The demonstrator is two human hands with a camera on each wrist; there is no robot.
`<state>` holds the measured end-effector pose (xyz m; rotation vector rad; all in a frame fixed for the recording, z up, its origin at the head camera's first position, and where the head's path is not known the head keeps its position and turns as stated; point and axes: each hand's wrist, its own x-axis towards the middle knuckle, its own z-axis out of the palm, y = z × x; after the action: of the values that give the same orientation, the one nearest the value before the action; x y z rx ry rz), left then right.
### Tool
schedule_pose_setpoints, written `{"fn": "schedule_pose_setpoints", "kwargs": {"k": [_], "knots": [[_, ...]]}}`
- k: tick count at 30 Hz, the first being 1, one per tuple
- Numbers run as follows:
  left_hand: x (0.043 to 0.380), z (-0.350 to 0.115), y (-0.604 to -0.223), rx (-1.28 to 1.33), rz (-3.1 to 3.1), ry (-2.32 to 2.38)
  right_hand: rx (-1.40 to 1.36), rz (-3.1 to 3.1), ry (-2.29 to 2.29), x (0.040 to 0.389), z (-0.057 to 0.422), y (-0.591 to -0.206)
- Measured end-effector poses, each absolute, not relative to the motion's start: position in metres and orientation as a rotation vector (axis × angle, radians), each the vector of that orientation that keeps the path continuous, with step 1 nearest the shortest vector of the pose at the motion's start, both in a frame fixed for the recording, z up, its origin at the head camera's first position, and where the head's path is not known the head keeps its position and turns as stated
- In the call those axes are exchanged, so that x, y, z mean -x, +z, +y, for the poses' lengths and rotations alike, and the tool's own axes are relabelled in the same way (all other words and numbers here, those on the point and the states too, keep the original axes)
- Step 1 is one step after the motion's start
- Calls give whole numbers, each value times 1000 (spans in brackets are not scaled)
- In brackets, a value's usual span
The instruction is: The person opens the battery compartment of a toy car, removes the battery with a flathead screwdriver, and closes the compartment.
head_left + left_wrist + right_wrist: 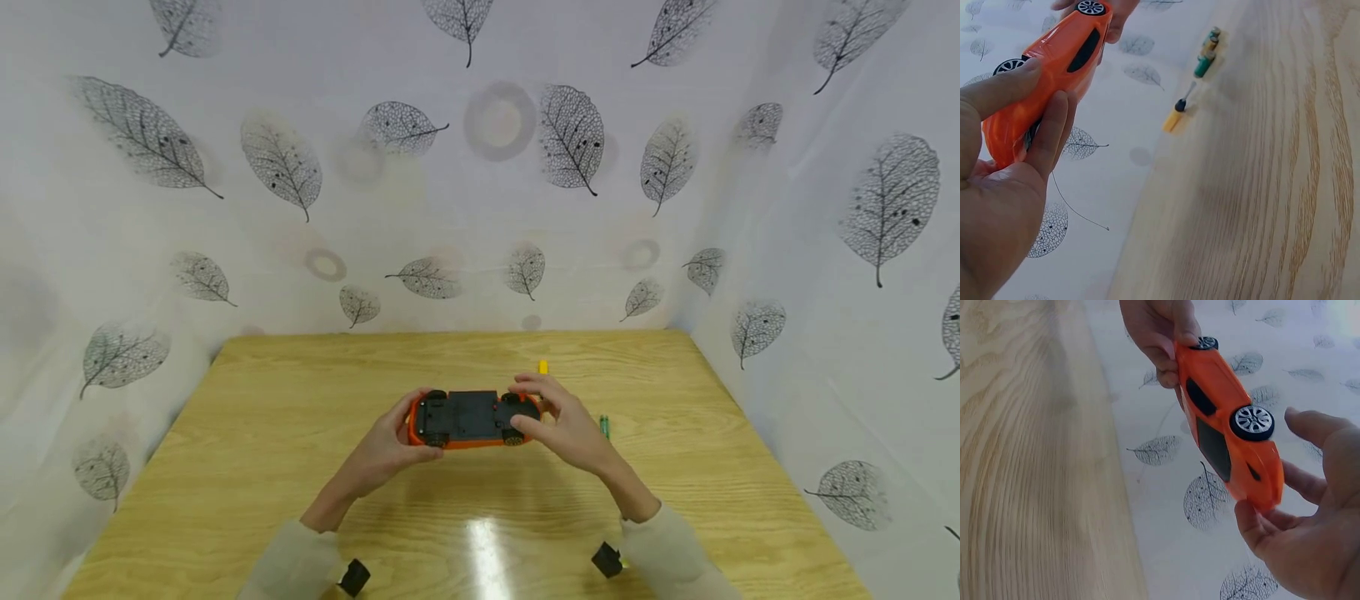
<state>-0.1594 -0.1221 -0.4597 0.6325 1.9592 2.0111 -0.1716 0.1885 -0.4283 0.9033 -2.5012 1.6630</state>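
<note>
An orange toy car (pixel 472 421) is held up over the table, its black underside facing the head camera. My left hand (pixel 382 454) grips one end, thumb on one side and fingers round the other, as the left wrist view shows on the orange body (pixel 1063 59). At the car's other end is my right hand (pixel 566 425). Its fingers touch the nose of the car (pixel 1260 475), while the thumb stands apart from the body in the right wrist view. Part of the car's end is hidden behind that hand in the head view.
A screwdriver with a yellow handle (pixel 1174 120) lies on the wooden table (pixel 262 417), beyond my right hand. Green batteries (pixel 604 427) lie to the right of that hand. A white cloth with leaf prints (pixel 450 208) hangs behind and at both sides of the table.
</note>
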Motion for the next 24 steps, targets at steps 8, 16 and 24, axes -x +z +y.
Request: {"fn": "schedule_pose_setpoints", "kwargs": {"k": [8, 16, 24], "knots": [[161, -125, -461, -651, 1944, 2049, -978, -2513, 1610, 174, 206, -433], [161, -126, -461, -650, 1935, 2061, -927, -2592, 1631, 171, 208, -439], [159, -129, -462, -685, 1938, 2038, -953, -2596, 1675, 168, 205, -443]]}}
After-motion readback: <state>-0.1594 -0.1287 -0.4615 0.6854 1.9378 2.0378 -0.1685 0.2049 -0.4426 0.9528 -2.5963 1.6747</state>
